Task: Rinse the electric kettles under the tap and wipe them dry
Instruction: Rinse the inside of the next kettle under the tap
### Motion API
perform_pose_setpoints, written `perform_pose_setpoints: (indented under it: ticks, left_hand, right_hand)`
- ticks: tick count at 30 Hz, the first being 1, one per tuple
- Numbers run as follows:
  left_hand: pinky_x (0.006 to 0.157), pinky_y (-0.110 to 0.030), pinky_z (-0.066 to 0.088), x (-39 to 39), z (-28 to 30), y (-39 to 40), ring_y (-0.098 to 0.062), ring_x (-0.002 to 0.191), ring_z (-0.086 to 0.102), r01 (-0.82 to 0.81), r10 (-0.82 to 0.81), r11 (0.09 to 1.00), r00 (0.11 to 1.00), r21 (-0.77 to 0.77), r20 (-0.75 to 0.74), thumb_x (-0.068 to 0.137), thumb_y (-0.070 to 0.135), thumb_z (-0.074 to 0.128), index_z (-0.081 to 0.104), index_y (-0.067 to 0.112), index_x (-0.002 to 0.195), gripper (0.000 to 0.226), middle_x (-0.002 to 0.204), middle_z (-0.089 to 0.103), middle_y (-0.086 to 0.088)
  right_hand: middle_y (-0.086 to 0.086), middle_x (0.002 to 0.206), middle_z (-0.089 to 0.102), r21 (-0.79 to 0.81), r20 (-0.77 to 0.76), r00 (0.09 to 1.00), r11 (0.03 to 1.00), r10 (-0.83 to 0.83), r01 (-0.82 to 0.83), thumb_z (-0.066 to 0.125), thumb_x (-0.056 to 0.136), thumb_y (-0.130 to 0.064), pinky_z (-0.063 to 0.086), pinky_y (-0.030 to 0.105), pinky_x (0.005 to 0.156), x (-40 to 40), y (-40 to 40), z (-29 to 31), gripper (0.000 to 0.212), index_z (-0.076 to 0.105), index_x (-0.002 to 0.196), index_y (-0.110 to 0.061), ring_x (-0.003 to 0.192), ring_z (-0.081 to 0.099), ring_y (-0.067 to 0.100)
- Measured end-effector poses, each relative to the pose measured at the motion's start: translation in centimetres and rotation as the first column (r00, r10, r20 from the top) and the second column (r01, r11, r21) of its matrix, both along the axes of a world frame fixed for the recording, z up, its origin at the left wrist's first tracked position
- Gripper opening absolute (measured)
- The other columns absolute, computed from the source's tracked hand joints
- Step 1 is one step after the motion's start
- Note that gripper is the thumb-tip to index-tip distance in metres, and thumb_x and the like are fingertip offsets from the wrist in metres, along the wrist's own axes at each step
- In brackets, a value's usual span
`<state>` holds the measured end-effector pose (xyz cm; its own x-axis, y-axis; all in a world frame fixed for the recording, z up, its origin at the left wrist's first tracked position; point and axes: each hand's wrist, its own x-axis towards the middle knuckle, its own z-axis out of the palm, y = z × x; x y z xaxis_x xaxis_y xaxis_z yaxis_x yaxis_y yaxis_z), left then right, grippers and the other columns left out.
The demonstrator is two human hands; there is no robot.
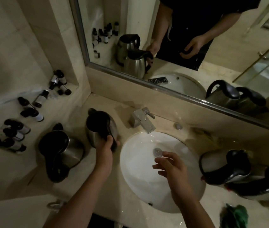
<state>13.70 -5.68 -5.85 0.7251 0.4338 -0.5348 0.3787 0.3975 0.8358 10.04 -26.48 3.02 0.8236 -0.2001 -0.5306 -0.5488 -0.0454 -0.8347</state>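
Stainless steel caught the dim bathroom light as a person's left hand (109, 143) gripped the black handle of an electric kettle (100, 127) standing upright on the marble counter (127, 106), just left of the white basin (140, 175) and near the tap (142, 120). The hold on the handle looked like the natural carrying grip, probably chosen so the vessel could be swung sideways under the spout. Its long axis ran vertically, lid up; the pouring lip pointed to the far left, toward the wall, while the handle faced near and right, toward the person.

The right hand (171, 167) hovered over the basin, above the drain (157, 152), fingers loosely spread and holding nothing, seemingly kept free to work the tap lever or steady the kettle's body. No water could be seen running.

A second kettle (63, 150) stood farther left on the counter, its handle turned toward the near edge. Two more kettles (226, 167) sat right of the basin, apparently kept apart from the left pair, and a green cloth (236, 213) lay at the near right, within reach for drying. Small dark bottles (23, 122) lined the left shelf.
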Motion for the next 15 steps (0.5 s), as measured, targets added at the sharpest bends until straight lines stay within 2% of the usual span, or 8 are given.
perform_pose_setpoints:
  ticks: [2,4,6,8,11,13,15]
  left_hand:
    - [0.073,-0.037,0.044,-1.5,0.7,-2.1,-0.027,0.075,0.059,0.040,-0.039,0.999,0.999,-0.025,0.035,0.102,0.040,0.049,0.065,0.008,0.084,0.040,0.080,0.066,-0.015]
    - [0.060,-0.037,0.039,-2.5,1.4,-2.8,-0.028,0.064,0.050,0.075,-0.072,0.994,0.996,-0.079,0.046,0.095,0.044,0.055,0.062,0.006,0.082,0.040,0.069,0.056,-0.014]
    - [0.061,-0.042,0.043,-3.2,1.7,-3.0,-0.031,0.063,0.052,0.090,-0.085,0.981,0.996,-0.172,0.038,0.092,0.043,0.057,0.060,-0.001,0.082,0.045,0.069,0.055,-0.019]
    - [0.068,-0.041,0.045,-4.1,2.2,-3.7,-0.029,0.065,0.053,0.125,-0.120,0.977,0.992,-0.171,0.042,0.099,0.031,0.052,0.060,-0.002,0.076,0.041,0.070,0.056,-0.020]
    - [0.059,-0.039,0.037,-5.1,2.9,-4.6,-0.026,0.053,0.040,0.206,-0.202,0.969,0.978,-0.135,0.044,0.097,0.017,0.047,0.049,0.004,0.058,0.042,0.055,0.043,-0.017]
    - [0.052,-0.041,0.035,-5.2,2.4,-4.8,-0.027,0.047,0.037,0.243,-0.238,0.964,0.969,-0.103,0.065,0.094,0.021,0.051,0.048,0.001,0.055,0.044,0.052,0.039,-0.016]
    - [0.046,-0.040,0.037,-5.2,1.1,-4.4,-0.028,0.044,0.039,0.287,-0.284,0.957,0.955,-0.034,0.084,0.085,0.034,0.062,0.049,0.002,0.053,0.047,0.049,0.040,-0.016]
  right_hand:
    - [0.011,0.099,0.078,-0.009,0.014,0.999,0.999,-0.041,0.041,0.066,0.094,-0.005,0.054,0.043,0.081,0.7,-0.3,-0.2,0.020,0.068,0.112,-0.016,0.083,0.077,0.026]
    - [0.011,0.097,0.079,-0.027,0.017,0.998,0.998,-0.056,0.056,0.064,0.096,-0.006,0.055,0.043,0.082,1.3,-0.7,-0.3,0.021,0.066,0.113,-0.018,0.082,0.076,0.025]
    - [0.011,0.098,0.078,-0.033,0.030,0.998,0.997,-0.063,0.064,0.064,0.098,-0.010,0.056,0.045,0.085,1.8,-1.3,-0.4,0.023,0.063,0.119,-0.019,0.086,0.076,0.026]
    - [0.009,0.098,0.078,-0.043,0.055,0.995,0.995,-0.087,0.089,0.062,0.100,-0.012,0.059,0.045,0.085,2.2,-2.1,-0.2,0.026,0.060,0.124,-0.021,0.090,0.076,0.028]
    - [0.009,0.092,0.079,-0.036,0.107,0.985,0.989,-0.138,0.142,0.056,0.102,-0.007,0.057,0.042,0.080,2.7,-3.3,0.4,0.024,0.061,0.122,-0.020,0.086,0.075,0.029]
    - [0.010,0.092,0.078,-0.042,0.115,0.982,0.987,-0.149,0.154,0.056,0.101,-0.005,0.056,0.040,0.078,3.2,-3.8,0.5,0.023,0.062,0.120,-0.017,0.085,0.074,0.029]
    - [0.009,0.095,0.078,-0.055,0.107,0.984,0.987,-0.141,0.148,0.058,0.100,-0.006,0.055,0.038,0.078,3.9,-4.1,0.1,0.022,0.064,0.118,-0.016,0.085,0.074,0.027]
